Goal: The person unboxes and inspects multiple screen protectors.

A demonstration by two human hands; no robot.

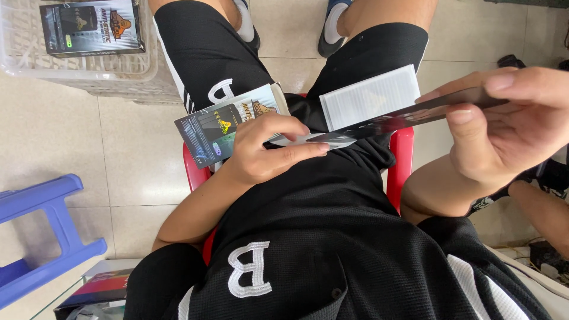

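Sitting low on a red chair, the person is wearing a black jersey and working over their lap. Right hand is pinching the near end of a long dark glossy sheet, thumb beneath and fingers on top, closed firmly on it. Left hand is gripping the other end of that sheet, fingers curled over, and seems to be pressing a flat printed package against the thigh just beside it. Just beyond the sheet, between the hands, a white ribbed pad is resting on the black shorts. Past the left hand, a clear plastic basket is sitting on the tiled floor holding another printed package. A blue stool is standing well to the left. Risk, as I judge it: the sheet is spanning unsupported between two pinches, so uneven pull could be bending or creasing it, and the pad looks loose enough to be sliding off the lap. Hard to tell: whether the sheet is one layer or two near the left fingers; the right wrist is cut off by the frame edge; another person's arm at lower right is only partly showing.
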